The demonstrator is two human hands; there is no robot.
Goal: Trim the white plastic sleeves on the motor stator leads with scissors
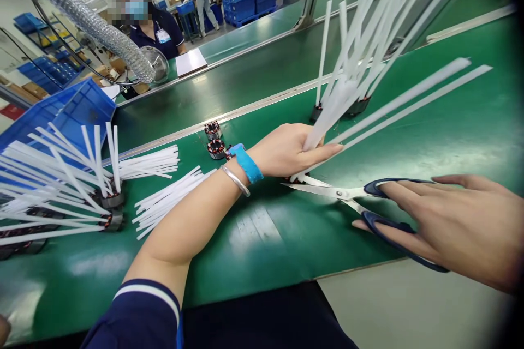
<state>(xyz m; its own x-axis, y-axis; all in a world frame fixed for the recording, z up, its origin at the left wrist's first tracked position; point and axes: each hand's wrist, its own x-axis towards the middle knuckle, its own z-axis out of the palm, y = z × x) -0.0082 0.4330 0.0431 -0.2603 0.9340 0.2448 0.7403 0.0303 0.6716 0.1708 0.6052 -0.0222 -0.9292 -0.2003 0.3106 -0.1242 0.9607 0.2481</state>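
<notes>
My left hand [289,147] is closed around white plastic strips [333,112], which fan out up and to the right. Below that hand, a motor stator [292,180] is mostly hidden; the strips' lower ends reach down to it. In my right hand [454,218] is a pair of scissors [339,193] with dark blue handles, my fingers through the loops. Its blades are parted and lie at the foot of the strips, by the stator. Just beyond my left hand stand more stators [358,104] with white strips sticking up from them.
Stators with strips [111,196] crowd the left, near a blue bin [61,114]. Loose strip bundles [164,202] lie on the green table [254,262]. Two bare stators [216,148] sit near a ledge. A silver duct [94,16] hangs at upper left; a masked person [151,38] sits opposite.
</notes>
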